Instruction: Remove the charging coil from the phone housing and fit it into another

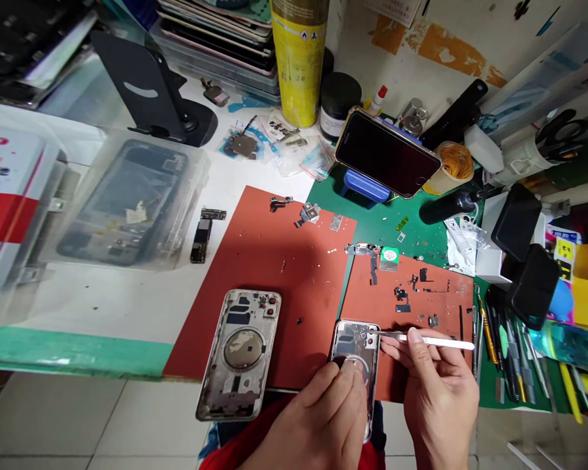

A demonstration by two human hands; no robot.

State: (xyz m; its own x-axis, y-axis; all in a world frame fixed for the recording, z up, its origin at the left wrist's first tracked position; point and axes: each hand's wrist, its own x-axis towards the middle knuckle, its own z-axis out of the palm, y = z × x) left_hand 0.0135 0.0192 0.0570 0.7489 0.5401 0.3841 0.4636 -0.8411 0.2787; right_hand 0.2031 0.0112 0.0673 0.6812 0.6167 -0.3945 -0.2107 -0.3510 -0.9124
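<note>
My right hand grips silver tweezers, their tips at the camera holes of a phone housing. That housing lies tilted at the front edge of the red-brown mat, its open inside facing up. My left hand is closed over the housing's middle, thumb and fingers pressed together; whatever they pinch is hidden. Left of it lies a second, larger phone housing with a round charging coil, overhanging the front edge. Small phone parts, among them a flex cable and a camera module, lie beyond my hands.
A logic board and a clear plastic box are on the left. At the back stand a yellow spray can, a black phone stand and a propped phone. Screwdrivers and several tools crowd the right side.
</note>
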